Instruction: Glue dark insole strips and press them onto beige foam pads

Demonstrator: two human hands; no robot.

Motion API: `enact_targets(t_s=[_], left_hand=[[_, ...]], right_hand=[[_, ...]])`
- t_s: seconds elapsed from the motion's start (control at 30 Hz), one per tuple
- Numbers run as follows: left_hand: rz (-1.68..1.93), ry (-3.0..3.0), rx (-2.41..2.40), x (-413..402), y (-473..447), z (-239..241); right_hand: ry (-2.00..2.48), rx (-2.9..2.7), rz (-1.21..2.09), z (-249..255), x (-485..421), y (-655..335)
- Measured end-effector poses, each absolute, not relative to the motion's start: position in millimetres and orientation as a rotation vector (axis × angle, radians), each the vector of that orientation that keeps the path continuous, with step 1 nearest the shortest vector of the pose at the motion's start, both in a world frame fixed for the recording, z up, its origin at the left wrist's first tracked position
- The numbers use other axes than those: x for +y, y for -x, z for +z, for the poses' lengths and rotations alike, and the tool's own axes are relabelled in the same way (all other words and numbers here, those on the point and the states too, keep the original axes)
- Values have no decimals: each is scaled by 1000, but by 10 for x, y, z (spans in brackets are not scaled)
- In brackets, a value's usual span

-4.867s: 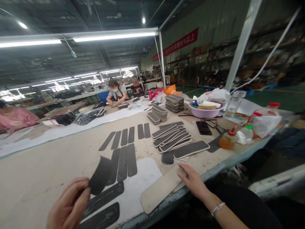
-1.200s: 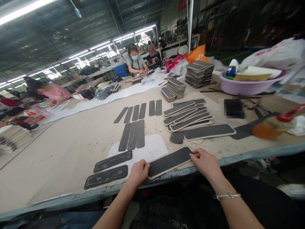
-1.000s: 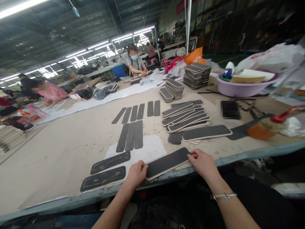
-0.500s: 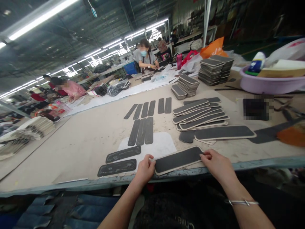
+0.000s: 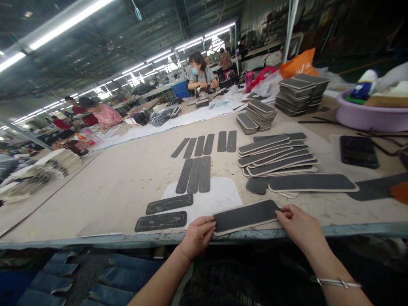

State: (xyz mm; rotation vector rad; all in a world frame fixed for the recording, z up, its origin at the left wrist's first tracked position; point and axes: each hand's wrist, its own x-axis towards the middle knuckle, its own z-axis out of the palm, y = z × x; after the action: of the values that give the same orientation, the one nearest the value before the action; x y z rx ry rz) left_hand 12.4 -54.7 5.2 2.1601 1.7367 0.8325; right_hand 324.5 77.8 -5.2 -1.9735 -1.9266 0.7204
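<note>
A long rounded board with a black top and pale edge (image 5: 245, 216) lies at the near edge of the table (image 5: 105, 191). My left hand (image 5: 197, 234) grips its left end with curled fingers. My right hand (image 5: 299, 225) pinches its right end. Behind the board lies a white sheet (image 5: 219, 193) with two glue-marked black strips (image 5: 161, 221) on its left. Three black strips (image 5: 195, 175) lie side by side just beyond the sheet.
A fanned pile of finished black boards (image 5: 277, 159) lies to the right, stacked boards (image 5: 301, 93) behind it. A phone (image 5: 358, 151) and a lilac basin (image 5: 369, 117) sit far right. Several loose strips (image 5: 205, 144) lie mid-table. Other people work at the far tables.
Earlier my left hand held a loose black piece and the board showed its pale face; now the board has a black top and both hands hold its ends. My view has swung left.
</note>
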Motion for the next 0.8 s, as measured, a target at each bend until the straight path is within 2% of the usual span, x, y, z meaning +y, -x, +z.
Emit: enact_targets(t_s=[0.2, 0.8], left_hand=[[927, -2280, 1680, -541, -111, 33], [848, -2296, 1669, -507, -51, -49]], right_hand=[[1955, -1934, 715, 29, 741, -3194], [1900, -1945, 601, 41, 687, -3170]])
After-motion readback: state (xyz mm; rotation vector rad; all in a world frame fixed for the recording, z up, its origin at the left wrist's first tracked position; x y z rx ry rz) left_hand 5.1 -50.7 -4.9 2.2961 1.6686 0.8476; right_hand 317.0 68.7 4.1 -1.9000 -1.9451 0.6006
